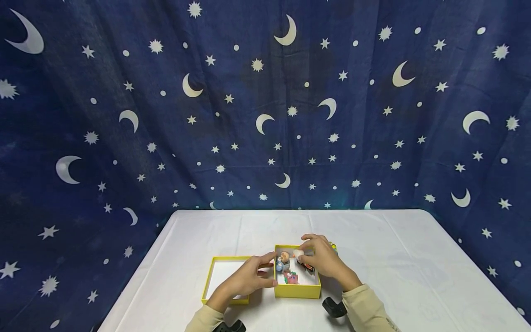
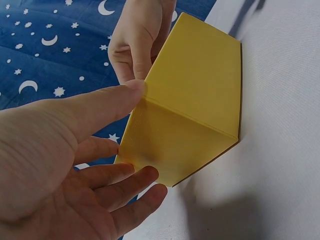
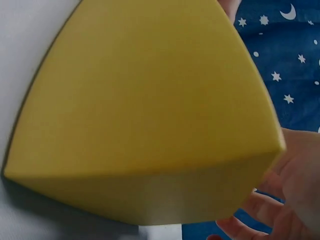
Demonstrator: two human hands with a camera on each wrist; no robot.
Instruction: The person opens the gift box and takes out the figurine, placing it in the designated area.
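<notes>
A yellow box [image 1: 297, 291] with a white inside stands open-topped on the table, holding several small figurines. My left hand [image 1: 247, 276] is at its left side, thumb and fingers extended; in the left wrist view the thumb [image 2: 112, 102] touches the box edge. Over the far right part of the box, my right hand [image 1: 327, 259] reaches in and pinches a figurine [image 1: 307, 266] with a white top and a dark and orange body. Left of it are a pink-headed figurine [image 1: 284, 256] with blue-grey below, and a pink and green figurine [image 1: 291, 277]. In the right wrist view the box hides the right fingertips.
A shallow yellow-rimmed lid [image 1: 210, 275], white inside, lies left of the box, partly behind my left forearm. Something green and yellow [image 1: 333, 247] shows behind my right hand. A white cloth covers the table [image 1: 386, 258]; a dark blue star-and-moon curtain [image 1: 232, 110] hangs behind.
</notes>
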